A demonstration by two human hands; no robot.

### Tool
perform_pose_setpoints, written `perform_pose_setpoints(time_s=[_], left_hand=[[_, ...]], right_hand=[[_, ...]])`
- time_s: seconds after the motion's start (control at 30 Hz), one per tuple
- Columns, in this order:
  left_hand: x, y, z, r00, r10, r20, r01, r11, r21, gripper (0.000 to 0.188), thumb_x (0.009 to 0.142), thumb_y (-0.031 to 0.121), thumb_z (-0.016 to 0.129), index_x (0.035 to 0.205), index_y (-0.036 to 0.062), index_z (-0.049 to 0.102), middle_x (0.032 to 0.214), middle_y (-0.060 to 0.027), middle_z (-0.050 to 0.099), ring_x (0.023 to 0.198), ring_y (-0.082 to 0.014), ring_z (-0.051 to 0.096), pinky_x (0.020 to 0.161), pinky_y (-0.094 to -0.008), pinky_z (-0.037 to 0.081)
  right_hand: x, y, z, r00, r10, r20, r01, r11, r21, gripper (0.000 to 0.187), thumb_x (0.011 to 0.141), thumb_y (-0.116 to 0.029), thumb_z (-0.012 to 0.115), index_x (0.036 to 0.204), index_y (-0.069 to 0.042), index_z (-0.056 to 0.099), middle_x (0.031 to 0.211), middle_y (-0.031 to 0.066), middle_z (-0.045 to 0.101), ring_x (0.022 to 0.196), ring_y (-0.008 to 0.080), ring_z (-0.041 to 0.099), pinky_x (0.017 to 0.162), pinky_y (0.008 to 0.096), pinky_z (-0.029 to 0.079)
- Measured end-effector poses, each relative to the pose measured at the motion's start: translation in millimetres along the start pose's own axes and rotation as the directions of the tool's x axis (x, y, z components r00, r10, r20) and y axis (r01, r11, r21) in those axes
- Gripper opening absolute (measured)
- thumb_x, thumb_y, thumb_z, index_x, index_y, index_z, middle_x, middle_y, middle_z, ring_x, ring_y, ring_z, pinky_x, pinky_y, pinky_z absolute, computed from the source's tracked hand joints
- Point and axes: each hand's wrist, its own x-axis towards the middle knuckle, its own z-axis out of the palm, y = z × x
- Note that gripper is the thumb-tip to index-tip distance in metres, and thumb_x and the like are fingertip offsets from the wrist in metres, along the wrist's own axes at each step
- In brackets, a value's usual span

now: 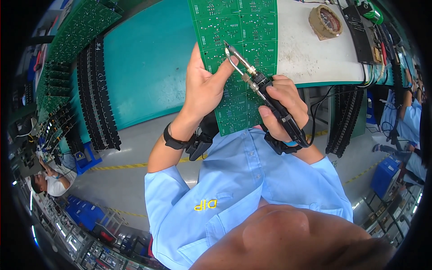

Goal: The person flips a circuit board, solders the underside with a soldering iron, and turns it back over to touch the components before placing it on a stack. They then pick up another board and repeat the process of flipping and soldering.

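A long green circuit board point(258, 27), dotted with solder points, is tilted in front of me and reaches over the bench edge toward my shirt. My left hand point(204, 90) grips its left edge, the thumb lying on the upper face and the other fingers partly hidden behind. In my right hand point(288, 103) is a black soldering iron point(284, 119) with a thin curved metal feed tube running beside its barrel. The iron's tip is at the board's surface, just above my left thumb; whether it touches a joint is too small to tell.
A teal mat point(148, 58) and a stained white surface point(297, 56) cover the bench. A round tip-cleaning pot point(325, 21) stands beyond, near a black box point(360, 40). Black slotted racks point(96, 94) and upright green boards point(83, 29) are at left. A cable trails from the iron.
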Motion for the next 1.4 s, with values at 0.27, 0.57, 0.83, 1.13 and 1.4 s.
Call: perform_pose_setpoints(time_s=[0.27, 0.57, 0.83, 1.13, 1.4], left_hand=[[-1, -1, 0, 1.000, -0.011, -0.021, 0.011, 1.000, 0.004, 0.037, 0.094, -0.004, 0.059, 0.129, -0.0003, 0.049, 0.119, -0.0066, 0.063, 0.106, -0.0117, 0.060, 0.092, -0.0280, 0.048], [-1, -1, 0, 1.000, -0.013, -0.011, 0.013, 1.000, -0.015, 0.038, 0.094, -0.004, 0.059, 0.130, -0.0003, 0.049, 0.119, -0.0067, 0.063, 0.108, -0.0120, 0.060, 0.094, -0.0282, 0.048], [-1, 1, 1, 1.000, -0.003, -0.008, 0.003, 1.000, -0.012, 0.037, 0.095, -0.002, 0.061, 0.130, -0.0001, 0.049, 0.118, -0.0062, 0.063, 0.106, -0.0117, 0.060, 0.093, -0.0281, 0.048], [-2, 2, 3, 0.999, -0.039, -0.038, 0.037, 0.998, -0.048, 0.037, 0.094, -0.003, 0.060, 0.130, -0.0002, 0.048, 0.118, -0.0078, 0.063, 0.104, -0.0113, 0.061, 0.089, -0.0267, 0.051], [-2, 23, 0, 0.987, -0.144, -0.071, 0.146, 0.989, 0.022, 0.039, 0.094, -0.004, 0.060, 0.130, -0.0013, 0.047, 0.115, -0.0102, 0.065, 0.098, -0.0138, 0.065, 0.084, -0.0282, 0.055]], right_hand=[[0, -1, -4, 1.000, -0.005, -0.025, 0.005, 1.000, 0.000, 0.036, 0.083, -0.009, 0.073, 0.114, 0.005, 0.062, 0.093, 0.0177, 0.067, 0.088, 0.0328, 0.064, 0.097, 0.0540, 0.046], [0, -2, -6, 1.000, -0.004, 0.011, 0.004, 1.000, -0.001, 0.036, 0.083, -0.008, 0.073, 0.114, 0.004, 0.062, 0.092, 0.0169, 0.067, 0.087, 0.0317, 0.063, 0.098, 0.0533, 0.045], [3, -2, -4, 1.000, -0.004, -0.003, 0.004, 1.000, -0.013, 0.037, 0.077, -0.007, 0.077, 0.111, 0.003, 0.065, 0.090, 0.0147, 0.067, 0.083, 0.0301, 0.064, 0.092, 0.0502, 0.047], [-2, 1, -9, 0.998, 0.006, -0.060, -0.004, 1.000, 0.026, 0.036, 0.084, -0.010, 0.073, 0.115, 0.004, 0.062, 0.097, 0.0181, 0.068, 0.089, 0.0325, 0.064, 0.097, 0.0525, 0.045], [1, 29, -60, 0.923, 0.217, -0.317, -0.296, 0.928, -0.228, 0.040, 0.089, -0.004, 0.068, 0.126, 0.004, 0.058, 0.113, 0.0158, 0.067, 0.103, 0.0246, 0.065, 0.095, 0.0361, 0.049]])
